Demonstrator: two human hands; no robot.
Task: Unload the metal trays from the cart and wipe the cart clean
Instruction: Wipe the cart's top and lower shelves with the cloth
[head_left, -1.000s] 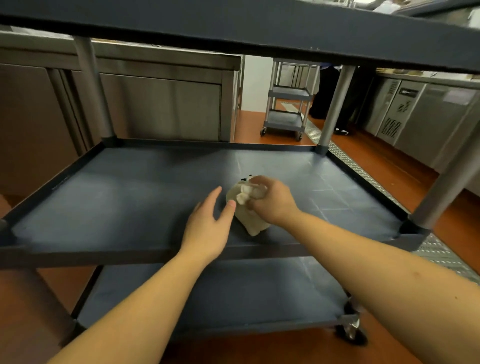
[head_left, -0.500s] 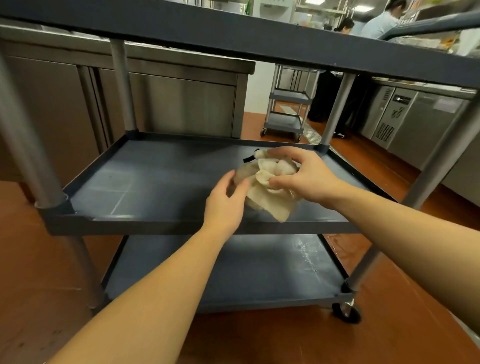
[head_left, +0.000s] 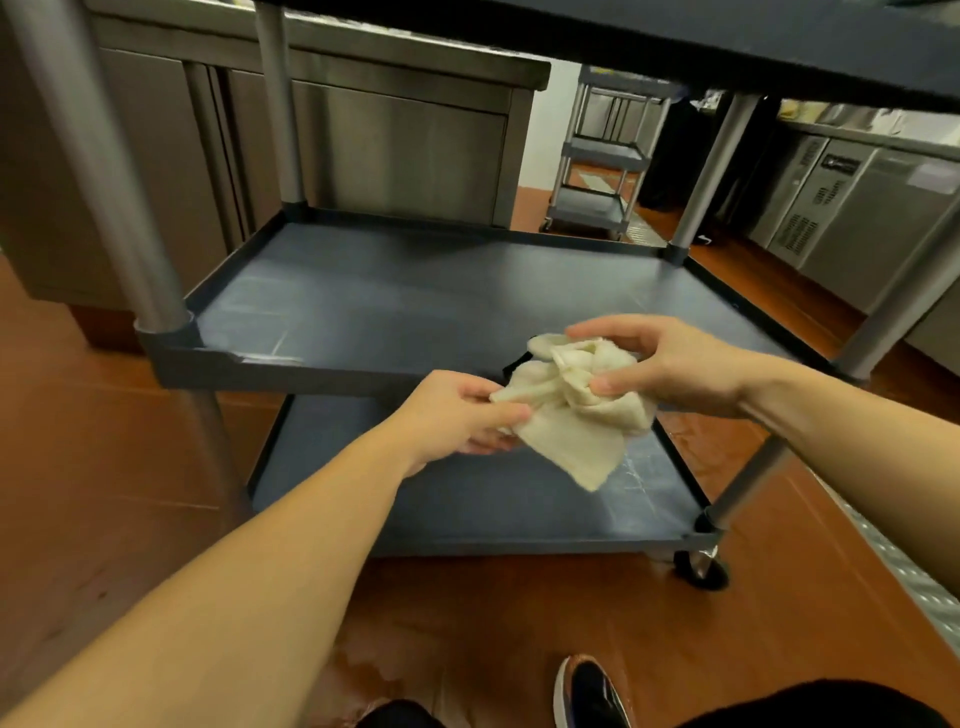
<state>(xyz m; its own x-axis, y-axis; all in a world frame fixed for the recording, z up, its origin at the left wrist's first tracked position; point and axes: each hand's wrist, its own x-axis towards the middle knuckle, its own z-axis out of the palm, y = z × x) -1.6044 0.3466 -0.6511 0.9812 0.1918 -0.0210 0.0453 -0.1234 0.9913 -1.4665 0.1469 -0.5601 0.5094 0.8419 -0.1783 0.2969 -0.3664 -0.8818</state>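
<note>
The top shelf of the dark grey plastic cart (head_left: 727, 47) is cut by the upper edge. The crumpled cream cloth (head_left: 566, 415) hides the fingertips of the left hand (head_left: 457, 415).

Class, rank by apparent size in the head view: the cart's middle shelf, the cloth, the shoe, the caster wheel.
1. middle shelf
2. cloth
3. shoe, cropped by the frame and nearest the camera, so unsure
4. caster wheel

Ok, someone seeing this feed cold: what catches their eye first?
The cream cloth, bunched in midair at centre, with the left hand pinching its left edge and the right hand gripping its top. Behind it, the dark cart's middle shelf shows pale streaks near its front left corner.
</note>
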